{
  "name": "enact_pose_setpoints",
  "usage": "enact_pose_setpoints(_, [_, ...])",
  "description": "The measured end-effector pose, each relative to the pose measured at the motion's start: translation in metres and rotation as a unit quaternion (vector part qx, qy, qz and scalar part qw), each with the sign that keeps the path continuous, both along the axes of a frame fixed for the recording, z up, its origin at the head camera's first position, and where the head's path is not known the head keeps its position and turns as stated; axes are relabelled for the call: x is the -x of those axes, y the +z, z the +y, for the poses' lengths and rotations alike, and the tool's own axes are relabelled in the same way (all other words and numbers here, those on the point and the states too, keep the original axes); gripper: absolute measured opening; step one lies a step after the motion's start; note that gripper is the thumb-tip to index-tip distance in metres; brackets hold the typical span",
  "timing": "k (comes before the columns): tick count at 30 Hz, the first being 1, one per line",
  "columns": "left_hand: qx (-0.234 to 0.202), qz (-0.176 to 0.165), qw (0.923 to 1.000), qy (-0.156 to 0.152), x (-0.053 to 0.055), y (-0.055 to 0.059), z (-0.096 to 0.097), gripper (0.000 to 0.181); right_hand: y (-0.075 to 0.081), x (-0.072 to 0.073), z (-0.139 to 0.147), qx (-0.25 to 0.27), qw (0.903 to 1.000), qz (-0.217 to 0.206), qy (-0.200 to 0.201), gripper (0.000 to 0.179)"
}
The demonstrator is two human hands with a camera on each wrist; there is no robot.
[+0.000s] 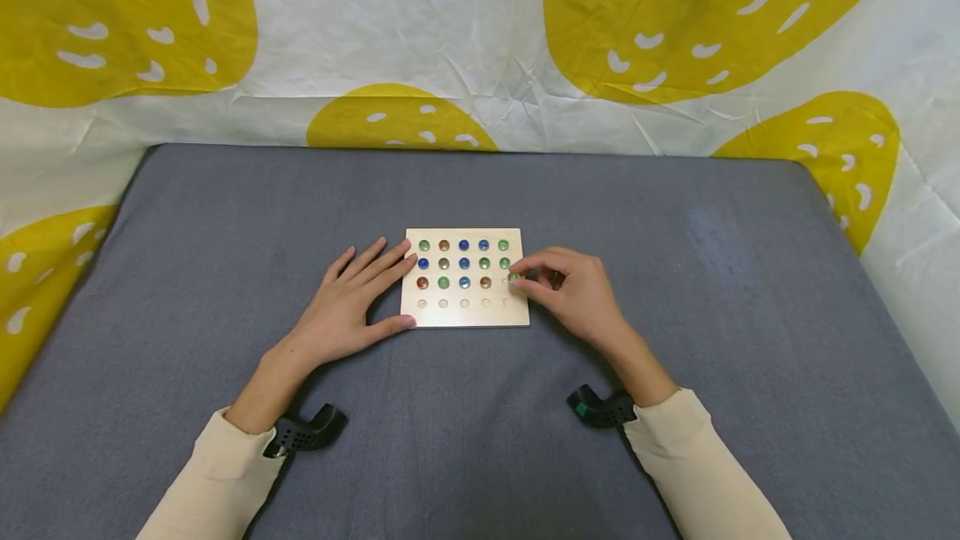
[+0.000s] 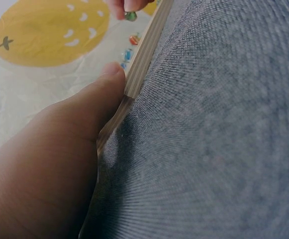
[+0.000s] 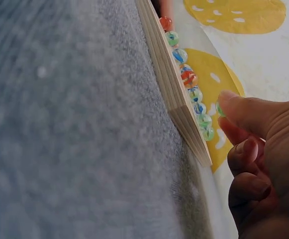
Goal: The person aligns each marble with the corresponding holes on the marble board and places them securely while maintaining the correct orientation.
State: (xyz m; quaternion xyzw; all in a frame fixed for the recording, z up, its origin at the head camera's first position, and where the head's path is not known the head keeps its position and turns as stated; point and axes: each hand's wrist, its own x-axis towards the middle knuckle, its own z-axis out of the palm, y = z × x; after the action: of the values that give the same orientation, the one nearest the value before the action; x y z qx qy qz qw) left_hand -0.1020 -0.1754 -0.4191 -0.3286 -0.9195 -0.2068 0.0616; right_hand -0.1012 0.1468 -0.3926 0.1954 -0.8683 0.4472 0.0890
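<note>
A pale wooden board (image 1: 465,315) with rows of round hollows lies on the table. Glass marbles in green, blue and orange fill its two far rows and most of the third; the nearest row of hollows is bare. My left hand (image 1: 337,307) is spread out, its fingertips and thumb resting on the board's left edge. Between thumb and forefinger my right hand (image 1: 573,286) pinches a green marble (image 3: 221,109), just above the right end of the third row. In the right wrist view its other fingers are curled in.
A grey cloth (image 1: 465,423) covers the table. Behind it hangs a white curtain (image 1: 397,15) with yellow fruit shapes. Black wrist devices (image 1: 307,430) sit by both sleeves.
</note>
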Motion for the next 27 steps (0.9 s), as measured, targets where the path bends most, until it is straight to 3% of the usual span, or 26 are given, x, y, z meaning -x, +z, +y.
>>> enact_pose_setpoints(15, [0.001,0.001,1.0000,-0.003,0.002,-0.001,-0.001,0.079,-0.015,0.001,-0.002,0.018,0.9998,-0.001,0.004,0.012])
enact_pose_setpoints(27, [-0.002,0.001,1.0000,-0.006,0.003,-0.001,-0.001,0.078,-0.018,0.002,-0.004,0.016,0.9991,0.035,0.016,0.013])
